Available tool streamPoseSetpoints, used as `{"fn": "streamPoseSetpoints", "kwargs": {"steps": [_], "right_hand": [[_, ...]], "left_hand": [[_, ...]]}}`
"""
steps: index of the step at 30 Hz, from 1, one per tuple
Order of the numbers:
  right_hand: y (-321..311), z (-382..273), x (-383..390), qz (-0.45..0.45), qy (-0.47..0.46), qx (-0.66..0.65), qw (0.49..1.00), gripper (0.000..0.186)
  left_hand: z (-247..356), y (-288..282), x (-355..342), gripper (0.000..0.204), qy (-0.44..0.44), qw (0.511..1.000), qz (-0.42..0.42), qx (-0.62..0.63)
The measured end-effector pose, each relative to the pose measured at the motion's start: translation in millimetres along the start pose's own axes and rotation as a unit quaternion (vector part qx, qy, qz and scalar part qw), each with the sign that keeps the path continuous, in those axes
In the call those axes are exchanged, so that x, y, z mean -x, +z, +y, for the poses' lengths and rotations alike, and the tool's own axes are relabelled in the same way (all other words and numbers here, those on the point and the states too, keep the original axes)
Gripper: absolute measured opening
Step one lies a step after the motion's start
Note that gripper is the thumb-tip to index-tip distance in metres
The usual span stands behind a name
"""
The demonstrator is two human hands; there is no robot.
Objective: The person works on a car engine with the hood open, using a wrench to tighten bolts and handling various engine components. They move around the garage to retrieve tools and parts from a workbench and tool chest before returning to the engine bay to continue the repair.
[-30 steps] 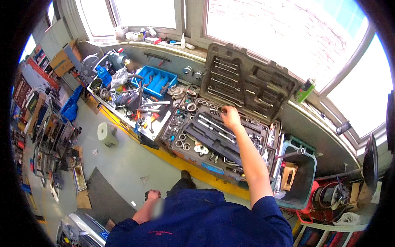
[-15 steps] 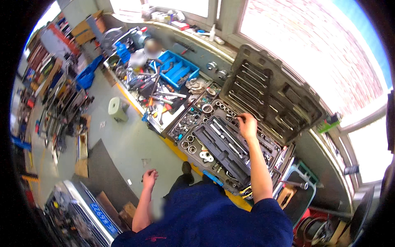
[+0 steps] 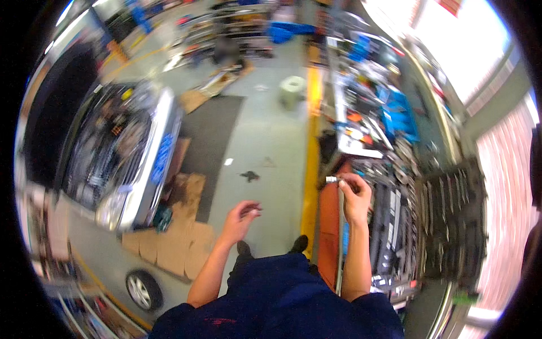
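My right hand [image 3: 355, 195] pinches a small silver socket [image 3: 331, 179] between thumb and fingertips, above the near-left edge of the socket set case [image 3: 389, 223]. The lid of that case [image 3: 451, 220] stands open on the right, with a row of wrenches in it. My left hand [image 3: 240, 220] is over the floor, away from the bench. Its fingers are curled in toward the thumb. Something small and dark shows at the fingertips, too blurred to name.
A car [image 3: 121, 158] with its front end opened stands at the left, cardboard [image 3: 175, 248] beside it. A loose wheel [image 3: 144, 290] lies lower left. A pale green stool [image 3: 292, 90] stands ahead near the tool-covered bench [image 3: 358, 150]. A small dark object [image 3: 249, 176] lies on the floor.
My view has swung left toward the car. My right hand has come away from the rows in the case with a socket in its fingers. My left hand has moved forward.
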State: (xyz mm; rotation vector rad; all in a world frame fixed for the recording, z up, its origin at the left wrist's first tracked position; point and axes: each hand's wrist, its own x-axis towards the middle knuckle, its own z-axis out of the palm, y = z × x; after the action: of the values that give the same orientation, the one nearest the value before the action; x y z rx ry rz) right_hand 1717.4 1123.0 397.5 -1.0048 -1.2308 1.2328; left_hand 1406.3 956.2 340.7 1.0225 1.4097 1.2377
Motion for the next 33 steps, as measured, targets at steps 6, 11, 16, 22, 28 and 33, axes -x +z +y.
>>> {"fn": "streamPoseSetpoints", "kwargs": {"steps": [6, 11, 16, 22, 28, 33], "right_hand": [[262.1, 22.9, 97.0, -0.261, 0.065, -0.059, 0.961, 0.004], [474.4, 28.6, 250.4, -0.463, 0.091, -0.005, 0.882, 0.010], [587.4, 55.0, 339.1, -0.562, 0.113, 0.067, 0.816, 0.009], [713.0, 95.8, 394.8, -0.635, 0.177, 0.066, 0.749, 0.009], [874.7, 142.9, 421.7, -0.739, 0.208, 0.030, 0.640, 0.006], [1013.2, 169.7, 449.8, -0.744, 0.271, 0.003, 0.611, 0.007]], "left_hand": [[37.7, -126.4, 114.8, 0.042, 0.107, 0.977, 0.171, -0.070], [-0.5, -274.9, 238.8, 0.036, 0.087, 0.944, 0.311, -0.065], [-24.1, -366.1, 331.1, 0.026, 0.017, 0.919, 0.391, -0.045], [-63.1, -477.8, 375.7, 0.025, -0.011, 0.883, 0.468, -0.039], [-87.1, -609.4, 395.1, 0.026, -0.089, 0.858, 0.506, -0.033], [-65.4, -731.4, 405.2, 0.028, -0.148, 0.840, 0.519, 0.049]]}}
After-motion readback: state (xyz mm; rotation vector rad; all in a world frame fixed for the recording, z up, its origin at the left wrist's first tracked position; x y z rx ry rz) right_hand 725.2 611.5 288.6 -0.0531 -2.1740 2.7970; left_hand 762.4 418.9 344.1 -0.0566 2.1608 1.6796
